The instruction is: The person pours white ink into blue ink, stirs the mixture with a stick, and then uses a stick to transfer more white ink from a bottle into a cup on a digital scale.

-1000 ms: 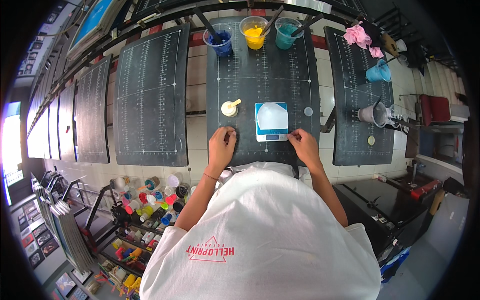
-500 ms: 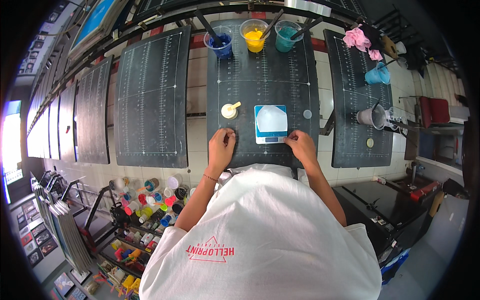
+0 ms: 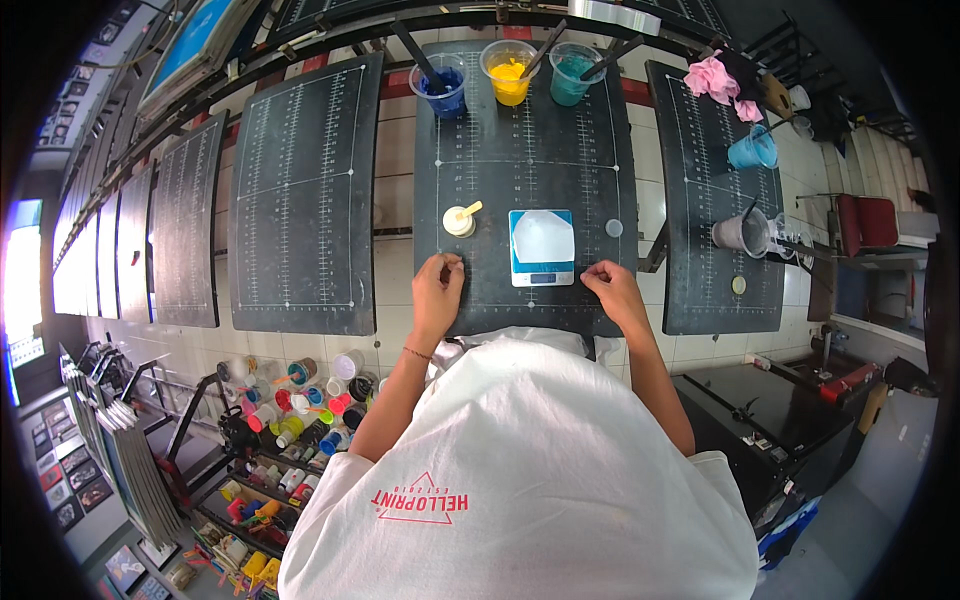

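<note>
A small digital scale with a blue top lies on the dark printing board in front of me, and a white sheet covers most of its plate. My right hand rests just off the scale's right corner, fingertips drawn together and apart from it. At the board's left side my left hand is closed, thumb against the curled fingers, with nothing visible in it. Beyond that hand stands a small white jar with a pale yellow stick across its top. A small translucent lid lies right of the scale.
Tubs of blue, yellow and teal ink with dark spatulas stand at the board's far end. The right board holds a light blue cup and a grey tub. Several ink containers crowd the lower left.
My right hand has drawn slightly to the right, leaving the scale's lower right corner. My left hand has shifted slightly left. The scale and jar stay put.
</note>
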Demonstrator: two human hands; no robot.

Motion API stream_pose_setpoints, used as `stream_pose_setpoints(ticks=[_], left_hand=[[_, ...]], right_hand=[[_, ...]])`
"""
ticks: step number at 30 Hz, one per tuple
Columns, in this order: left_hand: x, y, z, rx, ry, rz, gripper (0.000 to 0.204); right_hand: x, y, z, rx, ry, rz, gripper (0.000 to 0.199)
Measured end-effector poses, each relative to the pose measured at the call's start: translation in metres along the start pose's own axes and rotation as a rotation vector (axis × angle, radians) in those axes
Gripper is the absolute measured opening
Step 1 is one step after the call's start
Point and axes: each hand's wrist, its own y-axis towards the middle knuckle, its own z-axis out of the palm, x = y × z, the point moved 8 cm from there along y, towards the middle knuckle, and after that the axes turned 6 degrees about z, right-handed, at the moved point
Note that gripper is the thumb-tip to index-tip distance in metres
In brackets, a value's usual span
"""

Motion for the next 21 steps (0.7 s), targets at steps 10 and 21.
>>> stream_pose_setpoints(ticks=[10, 21], left_hand=[[0.010, 0.014, -0.005, -0.028, 0.042, -0.044, 0.020], [0.006, 0.044, 0.003, 0.008, 0.165, -0.040, 0.064]], right_hand=[[-0.004, 0.000, 0.000, 0.005, -0.037, 0.024, 0.032], [0.068, -0.002, -0.035, 0.060, -0.223, -0.079, 0.032]])
